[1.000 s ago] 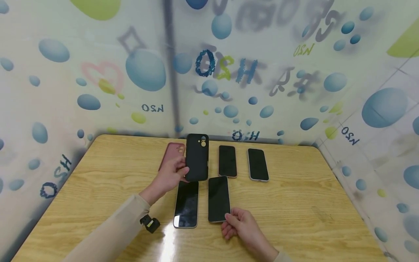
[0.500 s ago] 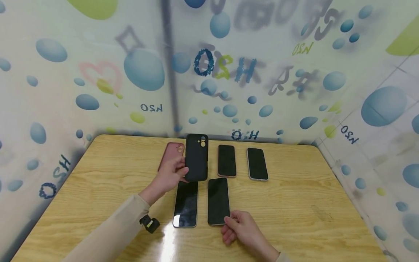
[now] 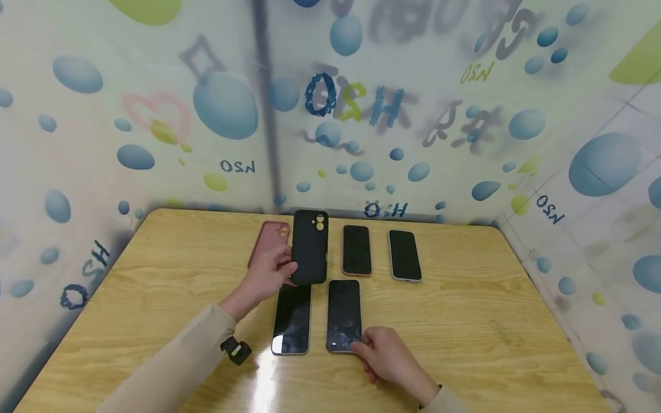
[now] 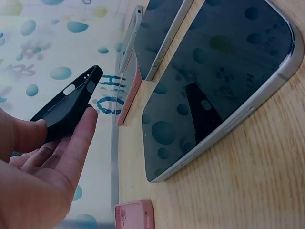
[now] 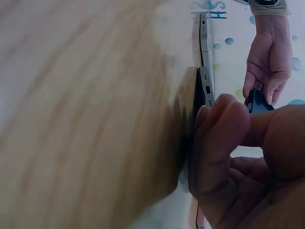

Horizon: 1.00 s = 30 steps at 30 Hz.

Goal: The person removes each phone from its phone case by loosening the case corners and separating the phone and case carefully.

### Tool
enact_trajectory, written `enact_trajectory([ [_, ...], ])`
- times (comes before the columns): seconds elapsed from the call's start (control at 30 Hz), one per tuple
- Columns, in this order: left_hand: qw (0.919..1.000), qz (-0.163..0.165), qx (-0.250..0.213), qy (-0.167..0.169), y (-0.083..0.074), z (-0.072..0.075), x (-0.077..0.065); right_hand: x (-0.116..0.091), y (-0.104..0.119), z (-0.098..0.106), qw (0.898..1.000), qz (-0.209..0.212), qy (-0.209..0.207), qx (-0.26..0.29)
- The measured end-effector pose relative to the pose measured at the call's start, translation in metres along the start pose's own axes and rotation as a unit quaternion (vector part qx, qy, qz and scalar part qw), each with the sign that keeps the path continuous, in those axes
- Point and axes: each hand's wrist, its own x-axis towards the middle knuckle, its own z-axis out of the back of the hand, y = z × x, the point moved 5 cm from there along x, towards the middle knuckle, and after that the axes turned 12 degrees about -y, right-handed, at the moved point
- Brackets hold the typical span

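Observation:
My left hand (image 3: 265,276) holds a black phone case (image 3: 310,246) by its lower left edge, upright above the table with its back and camera cutouts toward me. In the left wrist view the case (image 4: 66,105) is between thumb and fingers, its hollow side partly showing. My right hand (image 3: 388,354) pinches the lower right corner of a dark-screened phone (image 3: 343,314), thumb on top and fingers curled below. The right wrist view shows the curled fingers (image 5: 224,138) at the phone's edge (image 5: 207,86); the exact contact is partly hidden.
Left of the gripped phone lies another phone (image 3: 292,321), screen up. A pink phone case (image 3: 268,244) lies behind my left hand. Two more phones, one pink-edged (image 3: 357,250) and one pale-edged (image 3: 405,256), lie at the back of the wooden table (image 3: 465,321). A patterned curtain (image 3: 423,86) hangs behind.
The phone at my right hand has shifted slightly toward me, and its screen now catches reflections. Fewer of that hand's lower fingers show. My left hand holds the black case almost still.

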Motion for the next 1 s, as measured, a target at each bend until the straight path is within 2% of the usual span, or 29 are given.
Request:
enact_trajectory([
  [0.23, 1.0000, -0.001, 0.010, 0.002, -0.002, 0.001, 0.003, 0.004, 0.002, 0.004, 0.999, 0.005, 0.009, -0.048],
  [0.53, 0.9999, 0.007, 0.009, 0.007, -0.003, 0.001, 0.004, 0.003, 0.004, 0.008, 0.997, 0.018, 0.014, -0.067],
  [0.77, 0.9998, 0.008, 0.016, 0.007, -0.001, 0.001, 0.005, 0.004, 0.003, 0.015, 0.997, 0.009, 0.008, -0.079],
  [1.0, 0.9997, 0.025, 0.005, 0.005, 0.002, 0.000, 0.011, 0.017, 0.005, 0.032, 0.990, 0.087, -0.046, -0.097],
])
